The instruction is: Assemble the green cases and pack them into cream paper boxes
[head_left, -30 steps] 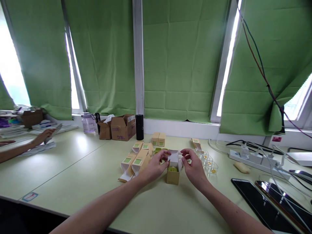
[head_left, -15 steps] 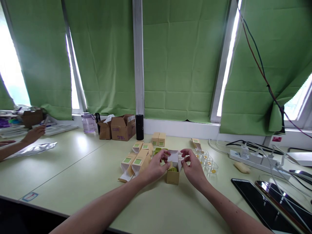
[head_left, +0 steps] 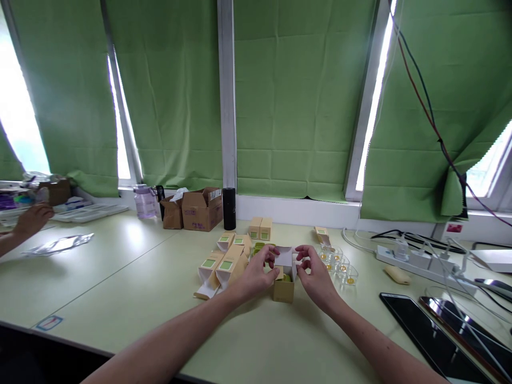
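Note:
A small kraft cardboard box [head_left: 284, 293] stands upright in front of me, its white-lined lid raised at the back. A green item [head_left: 287, 278] shows inside it. My left hand [head_left: 259, 274] is at the box's left side, thumb and fingers closed on the side flap. At the opposite side, my right hand [head_left: 316, 276] has its thumb and fingertips bent in at the right flap. Several kraft boxes with green labels [head_left: 231, 266] lie to the left, with a green piece [head_left: 262, 247] behind my left hand. Clear cups with yellow centres [head_left: 350, 276] are grouped at right.
Two closed boxes [head_left: 260, 228] and one flattened box [head_left: 322, 235] are farther back. A black cylinder [head_left: 229, 209], cartons [head_left: 202, 209] and a lilac jug [head_left: 144, 201] line the wall. Phones [head_left: 430, 333] and a power strip [head_left: 424, 265] lie right. A co-worker's hand [head_left: 34, 220] is far left.
The right flap now stands closer to the box, and my right fingertips have shifted slightly left. My left hand stays nearly still. The co-worker's hand has moved left.

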`<state>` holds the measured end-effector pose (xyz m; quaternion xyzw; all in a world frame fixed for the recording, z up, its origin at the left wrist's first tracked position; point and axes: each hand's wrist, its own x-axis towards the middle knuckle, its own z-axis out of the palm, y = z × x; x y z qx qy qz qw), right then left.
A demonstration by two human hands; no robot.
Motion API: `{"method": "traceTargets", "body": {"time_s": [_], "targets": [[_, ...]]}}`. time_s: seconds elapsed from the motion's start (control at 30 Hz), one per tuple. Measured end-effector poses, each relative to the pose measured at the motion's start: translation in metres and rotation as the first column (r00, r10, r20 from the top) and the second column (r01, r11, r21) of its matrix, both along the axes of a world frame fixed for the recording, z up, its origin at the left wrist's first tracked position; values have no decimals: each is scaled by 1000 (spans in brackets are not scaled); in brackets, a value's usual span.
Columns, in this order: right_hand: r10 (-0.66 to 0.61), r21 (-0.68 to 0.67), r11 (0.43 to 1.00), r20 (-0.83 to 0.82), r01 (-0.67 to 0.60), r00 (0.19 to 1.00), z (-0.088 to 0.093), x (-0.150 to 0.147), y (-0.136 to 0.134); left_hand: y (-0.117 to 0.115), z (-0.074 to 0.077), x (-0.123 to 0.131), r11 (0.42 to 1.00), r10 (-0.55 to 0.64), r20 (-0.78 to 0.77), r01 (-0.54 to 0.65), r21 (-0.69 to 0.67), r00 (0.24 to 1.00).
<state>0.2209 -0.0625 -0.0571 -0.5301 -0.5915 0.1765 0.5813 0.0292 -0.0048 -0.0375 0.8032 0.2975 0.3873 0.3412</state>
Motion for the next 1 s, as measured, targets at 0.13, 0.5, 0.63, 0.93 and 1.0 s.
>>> {"method": "traceTargets", "body": {"time_s": [0.13, 0.5, 0.63, 0.93, 1.0], "targets": [[3, -6, 1000, -7, -3, 1000, -1, -2, -1, 2, -2, 0, 1000, 4, 2, -4, 13, 1000], [49, -45, 998, -10, -49, 999, -7, -4, 1, 2, -3, 1, 999, -3, 21, 2, 32, 1000], [61, -48, 997, -8, -61, 998, -8, -5, 1, 0, -1, 1, 1000, 2, 13, -2, 29, 1000], [91, -65, 994, -35, -93, 995, -9, -5, 1, -2, 2, 0, 1000, 1, -15, 0, 25, 1000], [96, -70, 993, -48, -99, 994, -10, -4, 2, -2, 1, 1, 999, 2, -13, -1, 35, 1000]]}}
